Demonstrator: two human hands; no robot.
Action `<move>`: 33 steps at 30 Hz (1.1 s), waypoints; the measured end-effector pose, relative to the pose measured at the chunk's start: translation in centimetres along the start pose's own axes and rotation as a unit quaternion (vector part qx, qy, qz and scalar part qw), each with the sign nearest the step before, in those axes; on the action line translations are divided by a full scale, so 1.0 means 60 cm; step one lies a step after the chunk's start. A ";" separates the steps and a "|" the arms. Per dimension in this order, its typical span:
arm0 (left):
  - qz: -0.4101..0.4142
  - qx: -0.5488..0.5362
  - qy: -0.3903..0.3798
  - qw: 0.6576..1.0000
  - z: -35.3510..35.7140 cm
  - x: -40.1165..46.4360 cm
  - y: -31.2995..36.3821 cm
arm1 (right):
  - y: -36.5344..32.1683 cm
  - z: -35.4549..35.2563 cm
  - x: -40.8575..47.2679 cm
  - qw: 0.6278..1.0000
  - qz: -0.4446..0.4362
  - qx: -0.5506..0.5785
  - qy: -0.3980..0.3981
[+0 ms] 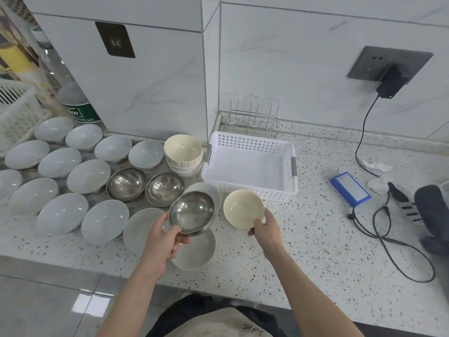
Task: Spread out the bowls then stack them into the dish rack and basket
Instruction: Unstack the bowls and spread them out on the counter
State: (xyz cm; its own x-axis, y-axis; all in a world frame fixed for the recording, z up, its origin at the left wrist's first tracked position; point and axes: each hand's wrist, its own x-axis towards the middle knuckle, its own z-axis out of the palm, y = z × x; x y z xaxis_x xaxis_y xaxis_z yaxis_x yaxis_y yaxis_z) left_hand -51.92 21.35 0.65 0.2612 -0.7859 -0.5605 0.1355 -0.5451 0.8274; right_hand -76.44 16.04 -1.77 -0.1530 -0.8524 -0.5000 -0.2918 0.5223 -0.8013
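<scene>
Left hand grips a steel bowl, right hand pinches a cream bowl; speckled bench, white basket beyond.

This is a home kitchen. A speckled terrazzo table runs along walls of large white marble-look tiles, with glossy grey floor tiles below its front edge. Many white bowls are spread across the table, along with steel bowls and a small stack of cream bowls. A white perforated plastic basket sits beside them, and a wire dish rack stands behind it against the wall. A wall socket holds a black charger, and a water bottle stands in the corner.
</scene>
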 end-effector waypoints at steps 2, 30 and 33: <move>-0.002 0.001 -0.001 1.000 -0.004 0.001 -0.002 | -0.001 0.004 0.001 1.000 0.001 0.003 -0.001; 0.038 0.086 -0.067 0.993 0.004 -0.045 0.006 | 0.031 -0.009 -0.032 0.993 0.060 0.097 -0.011; 0.053 0.124 -0.116 0.984 0.027 -0.055 0.001 | 0.046 -0.027 -0.060 0.995 0.031 0.091 -0.015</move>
State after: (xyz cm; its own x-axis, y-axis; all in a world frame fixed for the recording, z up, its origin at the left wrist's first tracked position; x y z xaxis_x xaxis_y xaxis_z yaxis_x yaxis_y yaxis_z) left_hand -54.33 23.44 2.48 0.0317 -0.8723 -0.4880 -0.1261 -0.4878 0.8638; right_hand -78.20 20.48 -1.66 -0.1354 -0.8187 -0.5580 -0.1067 0.5719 -0.8133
